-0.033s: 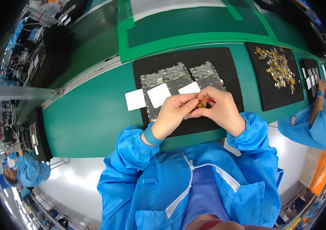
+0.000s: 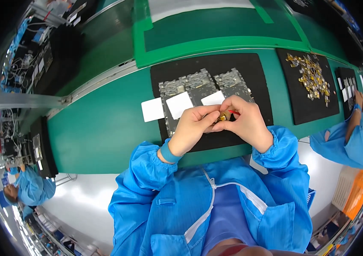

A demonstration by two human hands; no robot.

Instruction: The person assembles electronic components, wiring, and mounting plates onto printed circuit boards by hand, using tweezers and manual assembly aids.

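Note:
My left hand and my right hand meet over the near part of a black mat. Pinched between their fingertips is a small gold-coloured part, mostly hidden by the fingers. A short red piece shows at my right thumb and forefinger; what it belongs to cannot be made out. Beneath and beyond the hands lie dark circuit boards with silvery upper ends. White rectangular sheets lie on them, one beside my left hand and another partly covered by my fingers.
Another white rectangle reaches past the mat's left edge onto the green table. To the right, a second black mat bears a pile of small gold and silver parts. Farther right, a co-worker's hands are over more boards.
The mats and boards sit slightly farther right in the picture. Both hands keep the same pinch on the small gold-coloured part.

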